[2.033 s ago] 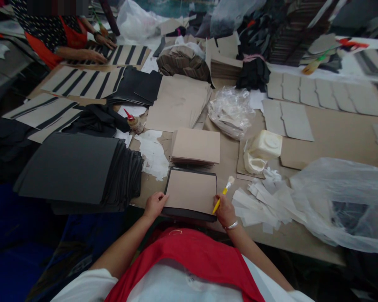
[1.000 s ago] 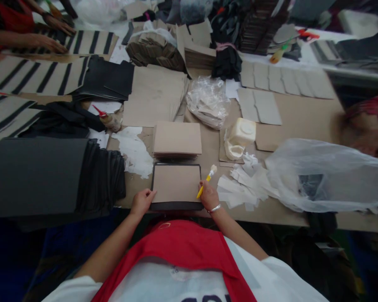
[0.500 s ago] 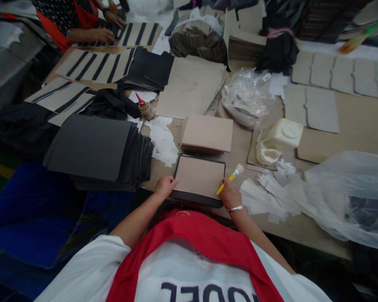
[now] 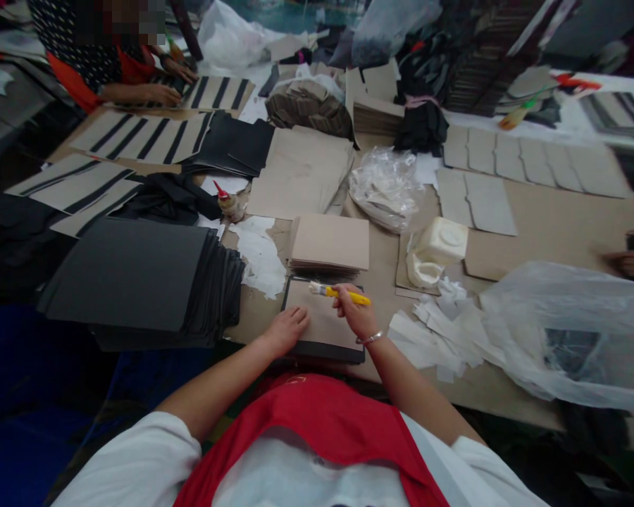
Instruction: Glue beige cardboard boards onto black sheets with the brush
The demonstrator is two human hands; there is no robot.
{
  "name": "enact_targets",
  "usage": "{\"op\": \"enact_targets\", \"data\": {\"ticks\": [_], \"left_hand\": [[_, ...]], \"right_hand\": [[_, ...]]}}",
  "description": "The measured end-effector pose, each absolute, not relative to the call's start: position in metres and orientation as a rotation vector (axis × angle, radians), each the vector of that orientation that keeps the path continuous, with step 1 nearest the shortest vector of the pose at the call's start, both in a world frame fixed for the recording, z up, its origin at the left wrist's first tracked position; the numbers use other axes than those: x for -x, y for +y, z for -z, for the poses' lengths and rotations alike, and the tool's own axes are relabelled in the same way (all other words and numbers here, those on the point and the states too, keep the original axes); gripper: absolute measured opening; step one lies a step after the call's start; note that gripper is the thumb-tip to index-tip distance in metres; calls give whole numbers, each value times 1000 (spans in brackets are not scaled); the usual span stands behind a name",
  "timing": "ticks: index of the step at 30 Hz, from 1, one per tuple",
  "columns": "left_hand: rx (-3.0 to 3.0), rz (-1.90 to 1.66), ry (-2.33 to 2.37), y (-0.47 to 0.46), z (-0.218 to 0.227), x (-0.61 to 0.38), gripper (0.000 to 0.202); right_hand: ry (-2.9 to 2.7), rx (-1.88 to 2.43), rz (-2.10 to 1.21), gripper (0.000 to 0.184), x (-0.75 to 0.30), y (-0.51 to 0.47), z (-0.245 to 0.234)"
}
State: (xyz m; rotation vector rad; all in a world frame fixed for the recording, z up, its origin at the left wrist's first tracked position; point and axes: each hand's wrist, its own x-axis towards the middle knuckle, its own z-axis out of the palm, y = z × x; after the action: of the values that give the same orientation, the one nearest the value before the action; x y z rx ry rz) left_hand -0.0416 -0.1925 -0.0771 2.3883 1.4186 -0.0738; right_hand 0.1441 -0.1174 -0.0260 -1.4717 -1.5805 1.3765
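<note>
Right hand (image 4: 355, 310) grips brush (image 4: 330, 291), bristles now leftward over board (image 4: 325, 325); 0.5 s ago, brush beside right edge. Contact unclear. Left hand (image 4: 288, 329) moved from left edge onto board, fingers extended, loose. Board on black sheet (image 4: 330, 351), nearer than stack (image 4: 330, 241).

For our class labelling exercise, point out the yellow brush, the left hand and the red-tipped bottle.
Yellow brush (image 4: 330, 291): head view, front of handle.
Left hand (image 4: 288, 329): head view, back of hand.
Red-tipped bottle (image 4: 232, 206): head view, body.
</note>
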Motion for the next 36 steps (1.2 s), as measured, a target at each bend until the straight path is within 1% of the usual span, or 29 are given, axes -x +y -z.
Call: {"op": "enact_targets", "data": {"ticks": [1,3,5,8,12,15,19,21,23,26,29,32,36], "left_hand": [[-2384,79,1428,-193,77,41,35],[-2376,86,1444,-193,77,39,34],[-2386,75,1454,-194,76,38,32],[-2406,53,1474,-196,77,37,31],[-2430,62,1492,-197,77,36,31],[-2430,72,1500,-194,72,31,26],[-2337,125,1584,-188,65,15,23],[-2321,110,1613,-186,65,6,25],[-2343,63,1583,-184,67,-3,31],[-2372,97,1445,-185,70,-12,42],[-2376,207,1379,-187,71,-16,47],[-2357,216,1401,-189,71,-18,48],[-2352,202,1439,-192,72,-20,48]], "right_hand": [[-1498,1464,-1473,41,-128,-113,33],[-1383,1471,-1564,37,-101,-106,49],[-1305,1499,-1570,35,-91,-101,61],[-1254,1572,-1511,34,-113,-98,69],[-1250,1735,-1360,29,-178,-102,65],[-1213,1817,-1276,29,-214,-109,56],[-1186,1762,-1227,36,-242,-126,41],[-1227,1688,-1172,42,-258,-140,35],[-1323,1692,-1086,44,-278,-158,37],[-1576,1839,-900,34,-302,-190,59],[-1918,1981,-634,25,-308,-219,97],[-2166,1997,-410,25,-298,-237,132],[-2217,2019,-288,24,-294,-238,157]]}}
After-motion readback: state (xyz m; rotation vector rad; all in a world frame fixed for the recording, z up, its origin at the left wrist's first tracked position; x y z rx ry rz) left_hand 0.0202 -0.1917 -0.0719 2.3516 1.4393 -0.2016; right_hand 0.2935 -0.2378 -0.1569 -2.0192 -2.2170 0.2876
